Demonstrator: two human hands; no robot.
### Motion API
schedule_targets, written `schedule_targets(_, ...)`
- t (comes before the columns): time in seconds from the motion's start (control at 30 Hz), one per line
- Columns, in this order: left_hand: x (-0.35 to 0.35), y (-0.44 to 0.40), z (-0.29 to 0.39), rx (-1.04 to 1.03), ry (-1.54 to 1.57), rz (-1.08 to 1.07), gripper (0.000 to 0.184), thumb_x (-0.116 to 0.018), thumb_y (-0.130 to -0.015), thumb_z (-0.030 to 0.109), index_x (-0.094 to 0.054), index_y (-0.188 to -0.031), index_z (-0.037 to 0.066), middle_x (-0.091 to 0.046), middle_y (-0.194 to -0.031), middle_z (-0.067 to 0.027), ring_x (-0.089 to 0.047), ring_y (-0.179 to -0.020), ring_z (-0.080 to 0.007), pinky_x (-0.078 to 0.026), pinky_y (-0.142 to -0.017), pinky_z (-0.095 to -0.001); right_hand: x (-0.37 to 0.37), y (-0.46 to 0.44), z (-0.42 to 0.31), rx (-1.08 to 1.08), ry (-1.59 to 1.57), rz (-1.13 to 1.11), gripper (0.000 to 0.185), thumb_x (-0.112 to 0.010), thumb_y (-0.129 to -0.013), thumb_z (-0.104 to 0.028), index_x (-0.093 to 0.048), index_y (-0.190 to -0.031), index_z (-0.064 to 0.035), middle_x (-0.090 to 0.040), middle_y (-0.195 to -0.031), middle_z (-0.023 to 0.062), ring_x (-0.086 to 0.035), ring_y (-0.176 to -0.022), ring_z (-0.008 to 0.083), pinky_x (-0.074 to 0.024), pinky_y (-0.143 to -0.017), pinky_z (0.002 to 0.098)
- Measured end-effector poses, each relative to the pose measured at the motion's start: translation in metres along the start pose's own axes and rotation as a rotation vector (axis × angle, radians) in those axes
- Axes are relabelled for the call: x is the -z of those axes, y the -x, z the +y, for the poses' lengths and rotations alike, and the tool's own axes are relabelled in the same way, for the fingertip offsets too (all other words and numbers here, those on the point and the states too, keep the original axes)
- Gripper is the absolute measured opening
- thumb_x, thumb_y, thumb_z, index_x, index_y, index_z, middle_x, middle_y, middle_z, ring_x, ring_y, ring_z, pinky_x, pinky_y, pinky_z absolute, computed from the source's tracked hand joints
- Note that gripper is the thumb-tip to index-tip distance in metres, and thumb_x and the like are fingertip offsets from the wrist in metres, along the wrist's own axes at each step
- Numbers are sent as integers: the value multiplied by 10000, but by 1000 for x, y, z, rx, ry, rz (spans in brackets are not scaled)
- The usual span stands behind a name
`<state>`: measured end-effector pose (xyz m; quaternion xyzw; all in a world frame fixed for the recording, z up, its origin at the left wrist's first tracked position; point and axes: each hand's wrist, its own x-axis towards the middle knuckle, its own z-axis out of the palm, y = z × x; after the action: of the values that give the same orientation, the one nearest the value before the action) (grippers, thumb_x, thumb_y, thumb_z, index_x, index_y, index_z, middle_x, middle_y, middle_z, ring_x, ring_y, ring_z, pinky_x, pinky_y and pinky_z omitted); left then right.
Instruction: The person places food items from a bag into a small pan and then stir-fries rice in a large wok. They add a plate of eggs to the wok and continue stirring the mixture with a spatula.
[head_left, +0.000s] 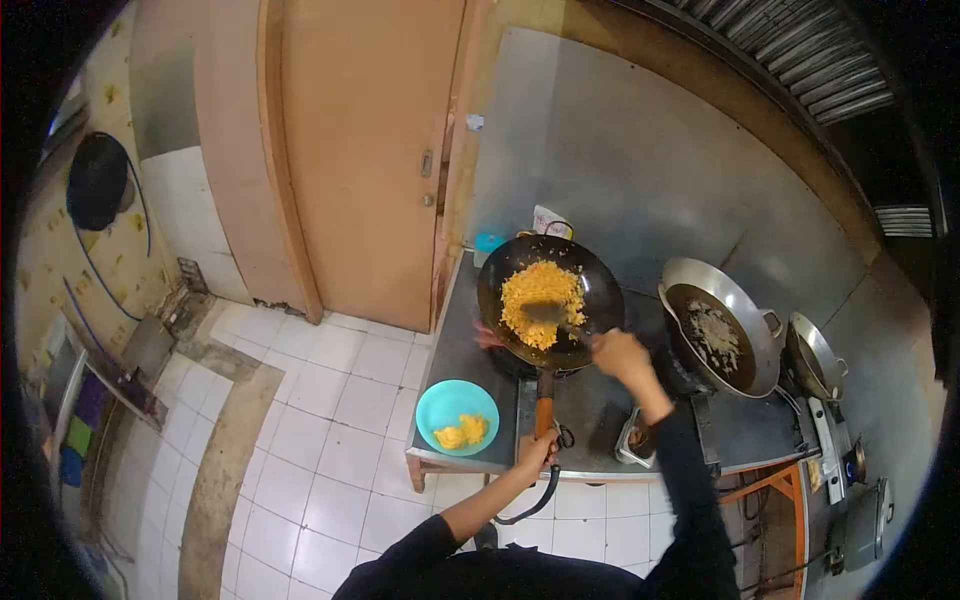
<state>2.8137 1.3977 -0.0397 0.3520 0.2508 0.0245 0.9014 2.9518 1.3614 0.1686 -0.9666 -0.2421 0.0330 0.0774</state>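
Observation:
My left hand [538, 452] is wrapped round the wooden handle of a black wok [602, 285], which sits on the stove counter. Inside the wok lies a heap of yellow-orange fried rice [540, 285]. In my right hand [622, 357] is the handle of a spatula [545, 312]; its dark, slightly blurred head rests in the rice. To the left of the wok handle stands a turquoise bowl [428, 412] with yellow, scrambled-egg-like pieces [462, 432] in it.
At the right, a large metal pan [668, 280] holds dark oil with pale bits frying, beside a smaller pan [835, 372]. A small container [632, 445] stands near the counter's front edge. Behind the wok are a blue-lidded tub [489, 243] and a packet [552, 222].

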Motion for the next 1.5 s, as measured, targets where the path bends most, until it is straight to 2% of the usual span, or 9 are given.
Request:
schedule_targets(0.1,-22,-5,-26,-84,25,34,168,-614,-778,196,-495,-721,91,-464,-555,8,-404,-421,-72,-269,-353,-213,-87,-41,-2,7,-70,1,365,-500,-790,-262,-560,-1015,20,-565,-1044,234,-548,-981,367,-444,-821,425)
schedule_targets(0.33,-37,29,22,-31,-38,158,183,-606,-772,182,-494,-660,90,-458,-519,-4,-406,-378,-95,-273,-334,-230,-19,-18,-3,-95,-6,-28,404,-470,-798,-273,-537,-1017,59,-514,-1082,294,-541,-977,389,-440,-817,423)
schedule_targets(0.67,15,11,23,33,-104,93,191,-595,-747,202,-501,-675,51,-472,-511,-26,-424,-361,-102,-310,-310,-241,15,-1,16,-128,136,-77,365,-516,-790,-352,-601,-964,-44,-602,-993,183,-580,-939,327,-456,-792,412)
schedule_targets(0.8,-31,23,0,-36,-174,88,209,-584,-775,230,-492,-734,47,-480,-529,-31,-455,-393,-126,-354,-341,-253,-69,-46,20,-170,-71,177,302,-538,-777,-308,-600,-921,-50,-618,-898,189,-602,-851,342,-473,-750,429)
schedule_targets(1.07,2,27,7,39,-137,-48,493,-517,-794,534,-483,-777,43,-549,-629,-81,-537,-525,-162,-446,-494,-258,-41,0,63,382,518,669,478,-553,-674,-80,-568,-1136,-200,-559,-664,107,-554,-487,228,-449,-483,343)
schedule_targets(1.17,62,31,-43,147,-161,-86,598,-398,-807,619,-519,-949,51,-567,-709,-80,-560,-599,-197,-454,-560,-285,14,30,35,71,229,194,332,-533,-760,-159,-586,-1087,-187,-609,-801,134,-618,-710,280,-485,-605,361)
schedule_targets(1.27,106,14,-98,272,-570,51,513,-435,-840,530,-542,-952,41,-585,-743,-90,-576,-618,-212,-454,-563,-293,8,29,26,6,27,46,264,-509,-789,-215,-602,-1022,-131,-612,-893,170,-607,-833,320,-489,-679,400)
schedule_targets(1.37,119,9,-132,136,-568,-127,492,-547,-809,450,-563,-885,-36,-572,-775,-114,-573,-582,-181,-477,-480,-276,-81,-30,41,6,-37,39,263,-511,-773,-226,-591,-953,-52,-603,-963,183,-581,-918,343,-468,-770,422)
schedule_targets(1.5,107,9,-132,51,-169,62,340,-620,-795,257,-567,-869,-70,-602,-775,-143,-614,-674,-215,-508,-590,-301,16,-15,19,-69,22,-25,326,-489,-811,-311,-589,-957,-38,-598,-957,217,-580,-905,362,-459,-772,440)
